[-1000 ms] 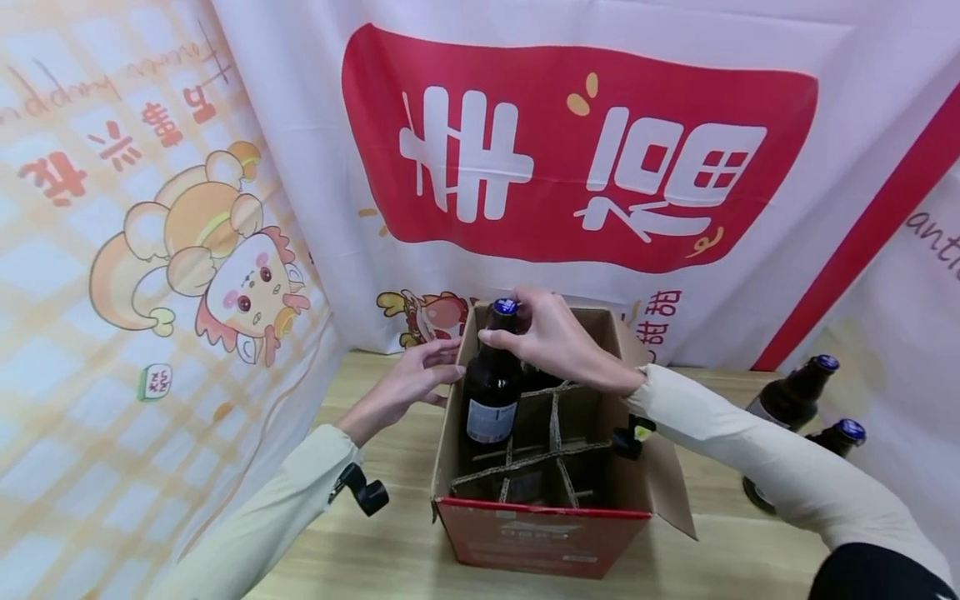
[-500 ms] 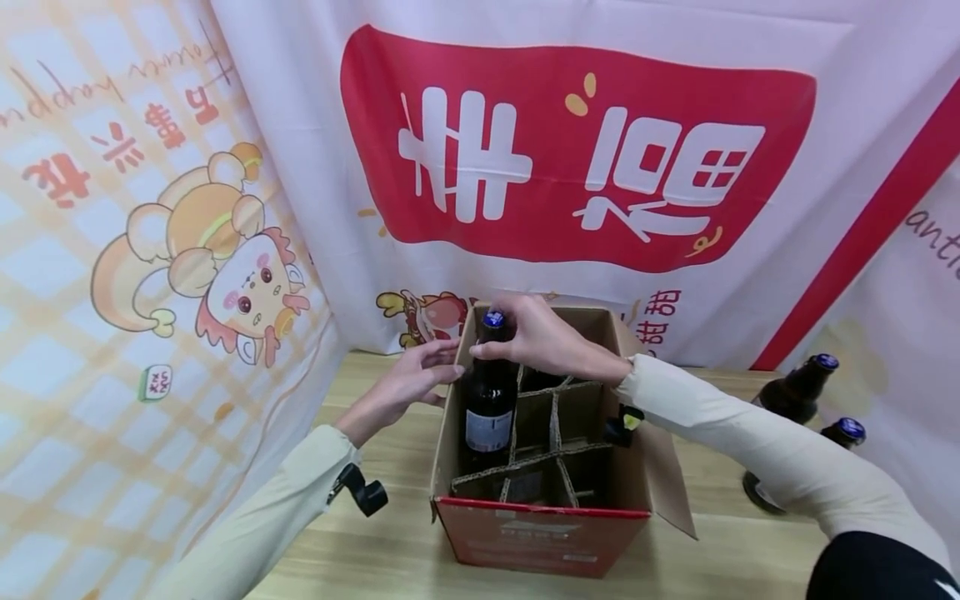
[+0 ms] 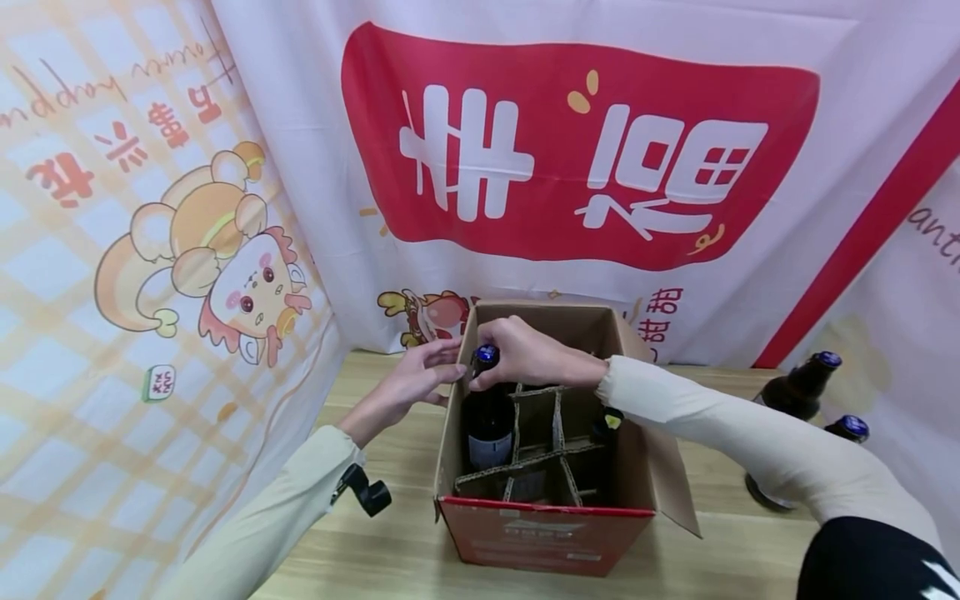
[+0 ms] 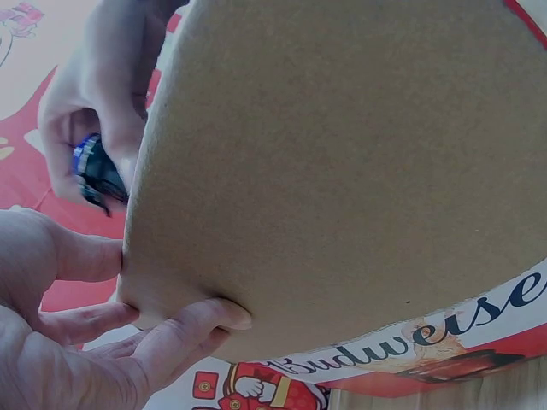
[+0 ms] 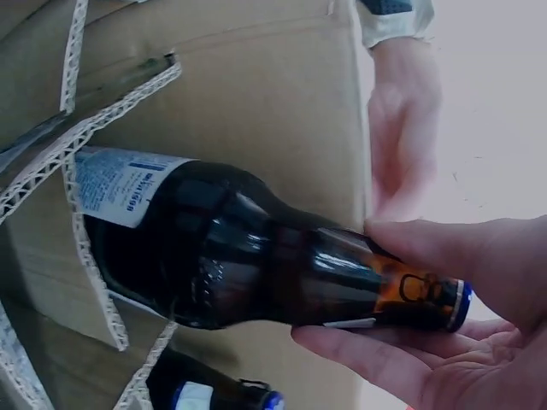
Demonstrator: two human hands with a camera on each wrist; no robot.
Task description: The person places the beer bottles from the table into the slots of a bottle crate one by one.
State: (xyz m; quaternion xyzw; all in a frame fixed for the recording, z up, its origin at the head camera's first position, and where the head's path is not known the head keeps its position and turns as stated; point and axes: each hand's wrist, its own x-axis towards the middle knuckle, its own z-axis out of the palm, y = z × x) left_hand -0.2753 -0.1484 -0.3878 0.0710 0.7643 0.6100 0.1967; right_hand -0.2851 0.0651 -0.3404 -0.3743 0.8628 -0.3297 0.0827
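Possibly a makeshift booth, printed cloth walls [image 3: 577, 158]

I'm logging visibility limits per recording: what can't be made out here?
Held bottle: base hidden by cardboard dividers, right wrist view.
Nearer standing bottle: middle hidden by right sleeve, head view.
Box lettering: cut off by right edge, left wrist view.
Box front print: too small and blurred, head view.

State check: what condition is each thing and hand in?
Carton: top open.
Side flap: folded outward.
Divider: standing inside carton.
Held bottle: capped, partly inside divider.
Right hand: gripping held bottle.
Left hand: fingers touching carton's side.
Other boxed bottle: capped.
Far table bottle: upright, capped.
Near table bottle: capped, partly hidden.
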